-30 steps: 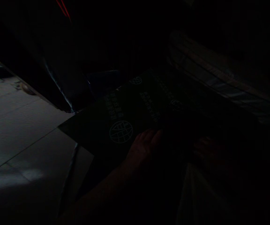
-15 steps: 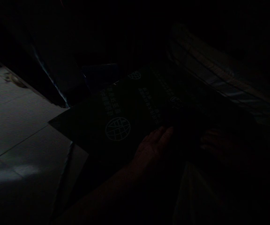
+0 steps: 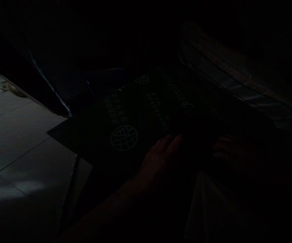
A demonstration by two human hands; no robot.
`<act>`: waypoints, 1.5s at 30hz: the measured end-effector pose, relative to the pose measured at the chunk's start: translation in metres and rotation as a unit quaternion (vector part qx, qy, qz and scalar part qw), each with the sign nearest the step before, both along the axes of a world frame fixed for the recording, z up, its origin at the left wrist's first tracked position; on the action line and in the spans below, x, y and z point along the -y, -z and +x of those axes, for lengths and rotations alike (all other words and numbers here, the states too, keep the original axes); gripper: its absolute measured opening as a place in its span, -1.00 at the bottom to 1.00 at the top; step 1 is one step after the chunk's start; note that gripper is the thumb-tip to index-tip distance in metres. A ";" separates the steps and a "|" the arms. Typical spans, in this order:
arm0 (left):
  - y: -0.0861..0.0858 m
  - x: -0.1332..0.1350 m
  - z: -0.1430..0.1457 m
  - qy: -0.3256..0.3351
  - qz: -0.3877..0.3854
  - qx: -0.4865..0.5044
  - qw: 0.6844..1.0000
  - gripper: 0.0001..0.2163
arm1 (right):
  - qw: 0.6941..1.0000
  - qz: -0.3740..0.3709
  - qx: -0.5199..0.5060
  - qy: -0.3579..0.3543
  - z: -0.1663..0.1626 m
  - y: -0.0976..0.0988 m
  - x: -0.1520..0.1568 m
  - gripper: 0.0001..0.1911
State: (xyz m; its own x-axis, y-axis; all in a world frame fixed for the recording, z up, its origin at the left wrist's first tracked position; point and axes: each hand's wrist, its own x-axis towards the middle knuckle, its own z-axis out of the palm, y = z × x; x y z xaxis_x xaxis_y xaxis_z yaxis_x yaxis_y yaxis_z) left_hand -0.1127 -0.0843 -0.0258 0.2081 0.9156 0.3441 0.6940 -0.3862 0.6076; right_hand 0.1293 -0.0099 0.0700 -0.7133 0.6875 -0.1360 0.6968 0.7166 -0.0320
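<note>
The picture is very dark. A dark green board printed with pale globe marks and rows of characters lies in front of me. My left hand reaches in from the bottom, fingers stretched forward and lying flat at the board's near side. To the right, my right hand shows only faintly, with its fingers stretched toward the left. A black shape fills the gap between the hands; its kind cannot be made out. Whether the fingertips touch it is lost in shadow.
Tiled floor shows at the left. A dark slanted panel with a light edge stands beyond the board. Behind it is a dim bluish flat thing. A pale folded strip, possibly cloth, runs along the right.
The whole view has shifted slightly, so the board and both hands appear a little further left. The hands keep nearly the same pose, and the picture is somewhat darker.
</note>
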 end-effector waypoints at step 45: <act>-0.047 -0.027 0.007 -0.151 -0.361 0.680 0.620 -0.69 | 0.999 -0.012 0.019 0.035 -0.009 0.000 0.004 -0.84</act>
